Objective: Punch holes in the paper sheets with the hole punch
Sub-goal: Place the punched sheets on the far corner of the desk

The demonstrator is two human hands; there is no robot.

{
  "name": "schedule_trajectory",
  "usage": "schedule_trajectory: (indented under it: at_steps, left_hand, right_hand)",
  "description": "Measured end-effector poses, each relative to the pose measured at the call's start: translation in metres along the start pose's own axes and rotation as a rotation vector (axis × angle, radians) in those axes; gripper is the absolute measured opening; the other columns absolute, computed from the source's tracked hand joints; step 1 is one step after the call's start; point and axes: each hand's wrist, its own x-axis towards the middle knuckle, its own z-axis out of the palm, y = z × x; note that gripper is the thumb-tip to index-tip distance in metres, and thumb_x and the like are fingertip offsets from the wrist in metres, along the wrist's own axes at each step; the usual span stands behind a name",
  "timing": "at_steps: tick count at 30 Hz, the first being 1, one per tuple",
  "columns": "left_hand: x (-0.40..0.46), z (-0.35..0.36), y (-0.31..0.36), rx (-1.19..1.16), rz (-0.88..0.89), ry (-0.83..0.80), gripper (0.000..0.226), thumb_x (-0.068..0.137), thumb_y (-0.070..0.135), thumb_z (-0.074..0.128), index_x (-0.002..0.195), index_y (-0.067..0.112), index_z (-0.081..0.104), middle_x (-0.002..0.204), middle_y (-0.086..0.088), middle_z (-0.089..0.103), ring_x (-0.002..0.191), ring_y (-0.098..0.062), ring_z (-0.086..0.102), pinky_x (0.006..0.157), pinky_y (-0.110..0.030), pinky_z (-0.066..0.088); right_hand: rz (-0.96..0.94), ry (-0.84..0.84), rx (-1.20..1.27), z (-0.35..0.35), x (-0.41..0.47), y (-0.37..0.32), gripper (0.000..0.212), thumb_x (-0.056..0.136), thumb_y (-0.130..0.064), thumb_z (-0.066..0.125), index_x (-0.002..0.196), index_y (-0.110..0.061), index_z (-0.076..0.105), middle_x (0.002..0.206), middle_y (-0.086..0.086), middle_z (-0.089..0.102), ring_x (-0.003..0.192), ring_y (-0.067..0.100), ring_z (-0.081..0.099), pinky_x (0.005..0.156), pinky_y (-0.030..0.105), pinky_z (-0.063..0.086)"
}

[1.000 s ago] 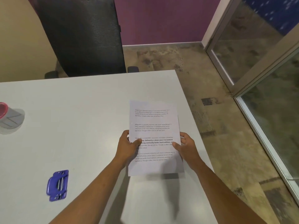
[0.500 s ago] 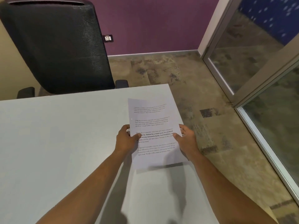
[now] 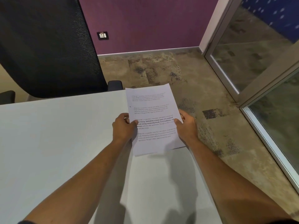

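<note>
- Head view: the paper sheets (image 3: pixel 153 118) are held up over the far right corner of the pale grey bench (image 3: pixel 56 143), printed side facing the camera and tilted a little clockwise.
- The left hand (image 3: pixel 123 127) has its grip closed on the left edge of the sheets, thumb on the printed face and fingers curled behind.
- The right hand (image 3: pixel 186 126) grips the right edge the same way, thumb on the front.
- The lower edge of the sheets hangs just above the bench, casting a shadow on it.
- A black mesh chair (image 3: pixel 48 46) stands beyond the bench, on the far left.
- A wall socket (image 3: pixel 102 35) sits on the purple wall behind.
</note>
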Motion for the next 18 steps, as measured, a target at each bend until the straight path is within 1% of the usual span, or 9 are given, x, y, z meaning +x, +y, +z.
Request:
schedule_trajectory:
  at_steps: [1,3,4,6,8,11,13,15,18]
  left_hand:
    - [0.003,0.0,0.0,0.018,0.008,0.001,0.037,0.084,0.021,0.074,0.116,0.01,0.06,0.111,-0.008,0.071,0.078,-0.014,0.06,0.063,-0.017,0.045]
    - [0.007,0.001,0.001,0.066,0.027,-0.011,0.037,0.084,0.023,0.074,0.116,0.009,0.061,0.112,-0.008,0.07,0.078,-0.014,0.059,0.066,-0.02,0.046]
    - [0.007,0.0,0.001,0.089,0.037,-0.015,0.038,0.084,0.023,0.074,0.116,0.008,0.06,0.112,-0.008,0.07,0.078,-0.014,0.059,0.069,-0.022,0.047]
    - [0.009,-0.001,0.002,0.113,0.055,-0.012,0.036,0.084,0.021,0.073,0.115,0.007,0.061,0.109,-0.009,0.071,0.077,-0.016,0.06,0.069,-0.022,0.047]
    - [0.009,-0.002,0.002,0.144,0.071,-0.001,0.031,0.084,0.018,0.073,0.109,0.006,0.061,0.101,-0.009,0.07,0.077,-0.018,0.06,0.064,-0.023,0.045]
    - [0.008,-0.002,0.002,0.257,0.089,0.009,0.026,0.084,0.019,0.072,0.101,0.004,0.059,0.093,-0.009,0.065,0.077,-0.022,0.058,0.064,-0.029,0.042]
    - [0.007,-0.001,0.002,0.337,0.085,0.015,0.025,0.086,0.023,0.07,0.097,0.006,0.055,0.094,-0.01,0.063,0.078,-0.023,0.056,0.063,-0.032,0.041]
    - [0.006,-0.001,0.002,0.392,0.086,0.017,0.026,0.087,0.027,0.068,0.094,0.008,0.051,0.096,-0.011,0.06,0.082,-0.028,0.059,0.063,-0.034,0.042]
    - [0.004,-0.001,0.002,0.447,0.096,0.021,0.033,0.089,0.032,0.065,0.105,0.007,0.052,0.106,-0.013,0.057,0.091,-0.033,0.06,0.069,-0.037,0.045]
  right_hand:
    - [-0.02,0.001,-0.031,0.002,0.002,-0.001,0.038,0.092,0.0,0.055,0.126,-0.015,0.064,0.111,-0.001,0.071,0.098,0.016,0.066,0.067,0.007,0.05]
    - [-0.05,0.03,-0.122,0.006,0.004,0.0,0.038,0.093,0.0,0.054,0.127,-0.014,0.063,0.118,0.007,0.067,0.107,0.022,0.06,0.084,0.025,0.052]
    - [-0.064,0.05,-0.187,0.008,0.003,0.001,0.038,0.093,-0.001,0.053,0.128,-0.013,0.062,0.119,0.011,0.064,0.111,0.026,0.056,0.09,0.031,0.05]
    - [-0.097,0.072,-0.311,0.013,0.002,0.004,0.039,0.092,-0.001,0.055,0.129,-0.008,0.06,0.119,0.017,0.059,0.115,0.032,0.049,0.096,0.038,0.047]
    - [-0.129,0.08,-0.413,0.017,0.001,0.006,0.041,0.091,-0.001,0.056,0.132,-0.003,0.056,0.119,0.02,0.056,0.117,0.034,0.044,0.098,0.039,0.042]
    - [-0.163,0.085,-0.515,0.02,0.0,0.004,0.041,0.091,-0.002,0.056,0.133,0.0,0.054,0.117,0.022,0.056,0.112,0.035,0.044,0.095,0.044,0.041]
    - [-0.18,0.08,-0.599,0.021,-0.001,0.003,0.04,0.092,-0.004,0.056,0.132,0.001,0.053,0.117,0.021,0.057,0.112,0.036,0.045,0.094,0.046,0.041]
    - [-0.194,0.085,-0.673,0.022,-0.002,0.003,0.038,0.093,-0.006,0.056,0.13,0.002,0.054,0.118,0.02,0.058,0.111,0.036,0.046,0.092,0.044,0.04]
    - [-0.19,0.079,-0.747,0.022,-0.002,0.002,0.034,0.096,-0.009,0.053,0.128,0.0,0.055,0.121,0.017,0.058,0.112,0.033,0.046,0.092,0.04,0.038]
